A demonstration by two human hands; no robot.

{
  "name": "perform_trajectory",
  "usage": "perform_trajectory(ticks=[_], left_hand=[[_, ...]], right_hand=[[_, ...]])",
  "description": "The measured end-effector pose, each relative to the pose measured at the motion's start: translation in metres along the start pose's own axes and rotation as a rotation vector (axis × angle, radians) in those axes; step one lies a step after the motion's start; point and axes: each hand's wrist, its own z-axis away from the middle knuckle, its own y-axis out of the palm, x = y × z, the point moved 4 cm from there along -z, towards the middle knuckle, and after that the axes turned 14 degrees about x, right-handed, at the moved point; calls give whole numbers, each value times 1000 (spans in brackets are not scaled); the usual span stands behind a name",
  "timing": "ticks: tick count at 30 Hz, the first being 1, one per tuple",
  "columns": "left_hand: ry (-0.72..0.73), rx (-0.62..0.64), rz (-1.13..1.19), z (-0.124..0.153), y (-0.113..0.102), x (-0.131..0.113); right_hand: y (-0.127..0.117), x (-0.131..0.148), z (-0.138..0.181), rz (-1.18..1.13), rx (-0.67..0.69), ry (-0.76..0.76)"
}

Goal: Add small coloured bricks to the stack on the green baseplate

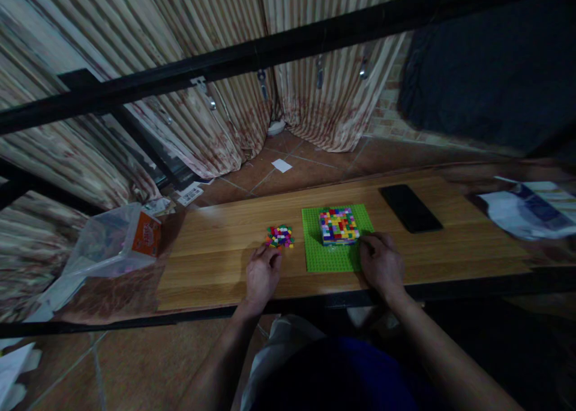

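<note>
We're reaching our left hand (262,274), loosely curled and empty, at the loose brick pile (279,236) left of the green baseplate (335,249); right hand (380,264), holding nothing, is steadying its edge by the brick block (338,225).

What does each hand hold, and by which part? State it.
Left hand rests by the loose brick pile, fingers curled; a hold cannot be told. Right hand rests at the green baseplate edge, near the brick block; no clear hold.

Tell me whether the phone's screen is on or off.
Off: the phone lies flat on the table, its face uniformly black, unlit.
</note>
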Motion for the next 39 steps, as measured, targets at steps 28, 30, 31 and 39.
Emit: perform_trajectory(ticks=[28, 30, 31, 39], left_hand=[[193, 108, 370, -92, 26, -88], [177, 127, 377, -93, 27, -89], [167, 131, 382, -94, 27, -90], [67, 105, 430, -96, 27, -90]], right_hand=[[0, 5, -1, -16, 35, 26], [0, 5, -1, -26, 32, 19], [0, 5, -1, -30, 30, 15], [0, 5, 0, -44, 16, 13]])
